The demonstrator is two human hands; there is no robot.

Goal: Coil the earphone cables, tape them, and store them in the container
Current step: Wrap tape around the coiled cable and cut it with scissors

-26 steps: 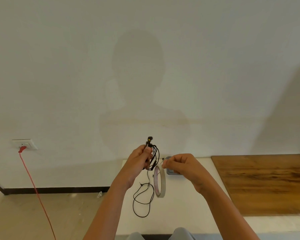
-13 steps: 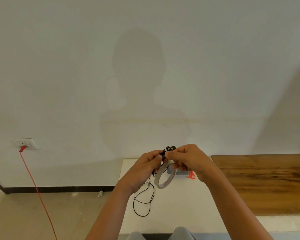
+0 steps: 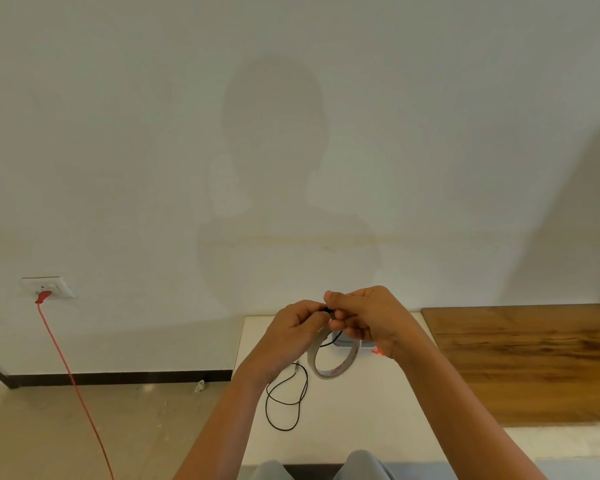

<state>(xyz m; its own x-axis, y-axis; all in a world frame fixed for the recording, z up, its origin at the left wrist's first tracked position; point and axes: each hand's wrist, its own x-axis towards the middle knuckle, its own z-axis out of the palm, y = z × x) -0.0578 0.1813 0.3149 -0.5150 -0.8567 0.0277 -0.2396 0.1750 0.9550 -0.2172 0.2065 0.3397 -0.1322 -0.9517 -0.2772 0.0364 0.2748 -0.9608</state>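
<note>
Pinching the black earphone cable (image 3: 328, 310) between them, left hand (image 3: 293, 329) and right hand (image 3: 368, 315) meet above the tape roll (image 3: 331, 370).

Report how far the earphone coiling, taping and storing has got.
Done: little, as far as the view shows. In hand: left hand and right hand pinch the black earphone cable above the tape roll; a long loop lies uncoiled on the white table. Left: taping, then storing in the grey container.

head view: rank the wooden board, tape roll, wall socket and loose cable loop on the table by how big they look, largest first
1. wooden board, by far the largest
2. tape roll and loose cable loop: similar apparent extent, and the roll is lifted nearer the camera, so unranked
3. wall socket, smallest, though it is also farthest away
</note>
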